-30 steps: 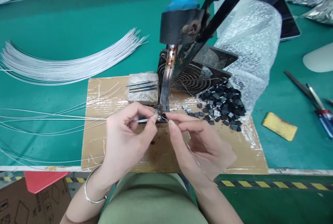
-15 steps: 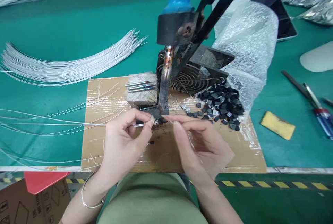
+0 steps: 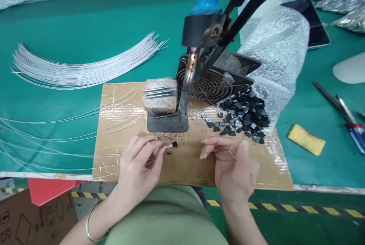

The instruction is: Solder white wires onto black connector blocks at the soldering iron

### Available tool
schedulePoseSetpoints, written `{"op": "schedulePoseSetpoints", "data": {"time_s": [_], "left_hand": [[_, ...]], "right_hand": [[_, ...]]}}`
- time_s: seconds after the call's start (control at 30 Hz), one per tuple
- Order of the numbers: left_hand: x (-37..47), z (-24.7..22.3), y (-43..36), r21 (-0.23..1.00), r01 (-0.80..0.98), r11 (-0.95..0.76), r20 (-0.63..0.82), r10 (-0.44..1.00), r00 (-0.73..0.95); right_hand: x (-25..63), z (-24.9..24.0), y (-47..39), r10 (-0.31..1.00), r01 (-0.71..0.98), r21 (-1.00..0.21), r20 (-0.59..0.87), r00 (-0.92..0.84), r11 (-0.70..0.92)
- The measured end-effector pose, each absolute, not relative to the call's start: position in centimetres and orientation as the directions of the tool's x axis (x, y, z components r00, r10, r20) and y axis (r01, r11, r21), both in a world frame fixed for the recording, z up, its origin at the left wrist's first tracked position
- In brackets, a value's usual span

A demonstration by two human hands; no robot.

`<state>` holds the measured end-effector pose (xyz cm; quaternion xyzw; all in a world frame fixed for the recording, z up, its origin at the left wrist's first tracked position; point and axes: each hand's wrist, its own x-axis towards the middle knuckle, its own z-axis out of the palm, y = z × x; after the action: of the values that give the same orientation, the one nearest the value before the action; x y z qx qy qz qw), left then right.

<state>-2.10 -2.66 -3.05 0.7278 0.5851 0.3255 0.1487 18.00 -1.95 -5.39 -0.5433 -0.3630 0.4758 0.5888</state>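
Note:
My left hand (image 3: 139, 161) pinches thin white wires (image 3: 108, 156) between thumb and fingers over the cardboard. At the wire end past the fingertips is a small black piece (image 3: 175, 144). My right hand (image 3: 232, 161) is apart from it on the right, fingers curled and thumb raised. A thin silvery strand of solder wire (image 3: 229, 151) runs through the fingers of that hand. A soldering iron (image 3: 186, 89) with a blue handle is clamped above, its tip pointing down at a black plate (image 3: 168, 124).
A fibrous block (image 3: 160, 102) with metal rods on it stands left of the iron. Behind are a fan (image 3: 213, 85) and bubble wrap (image 3: 276, 43). Small black pieces (image 3: 245, 110) lie heaped to the right, near a yellow sponge (image 3: 306, 139). A white wire bundle (image 3: 85, 74) lies at left.
My left hand has come down from the iron tip with the black-ended wire. My right hand has drawn away to the right, and its thumb has lifted off the fingers.

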Motion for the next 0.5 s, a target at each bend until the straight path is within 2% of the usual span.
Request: {"op": "schedulePoseSetpoints", "data": {"time_s": [0.13, 0.23, 0.33, 0.43, 0.5], "left_hand": [[-4.3, -2.9, -1.7, 0.454, 0.866, -0.208, 0.404, 0.915, 0.008], [-6.8, -3.0, -0.3, 0.345, 0.936, -0.075, 0.377, 0.924, -0.065], [-8.9, -3.5, 0.9, 0.274, 0.959, -0.069, 0.314, 0.949, -0.021], [-9.8, -4.2, 1.3, 0.216, 0.968, -0.124, 0.331, 0.942, 0.047], [-9.9, -4.7, 1.3, 0.226, 0.965, -0.131, 0.357, 0.933, 0.043]], "right_hand": [[18.1, -5.6, -2.3, 0.960, -0.137, -0.990, -0.061, 0.275, -0.023], [18.2, -5.6, -2.3, 0.963, -0.106, -0.994, -0.061, 0.262, -0.034], [18.3, -5.6, -2.3, 0.965, -0.060, -0.997, -0.070, 0.253, -0.057], [18.4, -5.7, -2.4, 0.965, -0.019, -0.997, -0.075, 0.250, -0.073], [18.4, -5.7, -2.4, 0.965, 0.001, -0.997, -0.077, 0.251, -0.080]]}}
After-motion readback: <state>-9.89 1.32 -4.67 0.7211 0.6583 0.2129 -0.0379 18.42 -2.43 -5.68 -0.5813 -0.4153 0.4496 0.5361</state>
